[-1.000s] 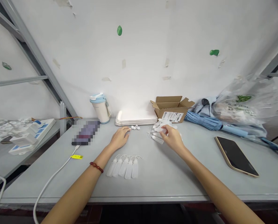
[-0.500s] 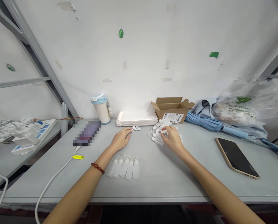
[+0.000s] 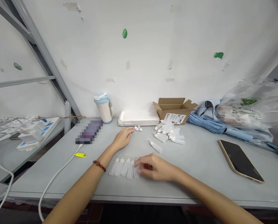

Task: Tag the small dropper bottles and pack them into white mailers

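Observation:
My left hand [image 3: 123,138] rests palm down on the table, fingers stretched out flat. Its fingertips lie beside a little group of white caps [image 3: 138,128]. Over the right end of a row of several small translucent plastic bottles [image 3: 125,167] with thin loops is my right hand [image 3: 154,167]. Its fingers are curved, thumb and index tips apart, against or just over the last bottle, partly covering it. A single bottle [image 3: 155,146] lies behind that hand. Farther back is a loose pile of similar bottles [image 3: 170,133].
Behind the pile stands an open cardboard box [image 3: 176,107]. White trays [image 3: 139,119] are stacked along the wall, beside a tumbler [image 3: 104,109]. A phone with a cable [image 3: 89,132] lies left; another phone [image 3: 240,160], a blue umbrella [image 3: 207,125] and a plastic bag [image 3: 248,105] are right.
My right hand has moved from the pile toward me and left, to the row of bottles. One bottle now lies apart in front of the pile. My left hand has barely moved.

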The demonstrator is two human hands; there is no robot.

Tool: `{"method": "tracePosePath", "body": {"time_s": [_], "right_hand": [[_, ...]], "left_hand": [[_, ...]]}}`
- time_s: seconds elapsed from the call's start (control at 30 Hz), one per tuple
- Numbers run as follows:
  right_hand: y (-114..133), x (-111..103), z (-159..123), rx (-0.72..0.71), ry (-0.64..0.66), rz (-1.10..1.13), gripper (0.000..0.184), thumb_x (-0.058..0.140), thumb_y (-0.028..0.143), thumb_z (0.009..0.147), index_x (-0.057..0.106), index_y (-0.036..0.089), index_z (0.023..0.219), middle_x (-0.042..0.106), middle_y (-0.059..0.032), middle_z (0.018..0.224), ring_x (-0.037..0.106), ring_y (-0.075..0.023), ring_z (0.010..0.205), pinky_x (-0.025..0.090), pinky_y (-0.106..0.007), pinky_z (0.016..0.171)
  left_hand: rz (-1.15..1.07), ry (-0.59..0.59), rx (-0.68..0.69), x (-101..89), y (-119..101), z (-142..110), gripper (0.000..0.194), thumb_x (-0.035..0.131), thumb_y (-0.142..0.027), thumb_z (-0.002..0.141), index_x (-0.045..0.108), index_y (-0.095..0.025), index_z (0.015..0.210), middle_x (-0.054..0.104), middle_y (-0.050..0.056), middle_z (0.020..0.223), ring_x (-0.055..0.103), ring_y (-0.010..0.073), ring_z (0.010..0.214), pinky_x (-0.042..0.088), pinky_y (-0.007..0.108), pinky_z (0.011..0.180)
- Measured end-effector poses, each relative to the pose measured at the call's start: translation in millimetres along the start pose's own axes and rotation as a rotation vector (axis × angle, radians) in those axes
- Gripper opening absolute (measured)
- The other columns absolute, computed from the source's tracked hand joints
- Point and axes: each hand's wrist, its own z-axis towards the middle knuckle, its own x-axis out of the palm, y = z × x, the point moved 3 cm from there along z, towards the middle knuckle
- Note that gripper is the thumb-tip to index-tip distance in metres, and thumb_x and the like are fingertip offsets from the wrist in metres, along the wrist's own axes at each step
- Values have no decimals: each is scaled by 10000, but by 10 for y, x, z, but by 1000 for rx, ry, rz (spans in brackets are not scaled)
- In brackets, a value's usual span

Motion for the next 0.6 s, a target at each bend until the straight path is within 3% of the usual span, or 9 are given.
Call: {"method": "tracePosePath", "body": {"time_s": [0.6], "right_hand": [[15, -2, 7, 20, 36, -147, 195, 479, 204, 856, 669, 182, 819, 638, -1, 659, 497, -98, 531, 375, -194, 564]], "left_hand": [[-57, 17, -39, -55, -117, -13, 264, 477, -117, 780, 670, -172, 952, 675, 82, 990, 596, 223, 931, 445, 344, 870]]}}
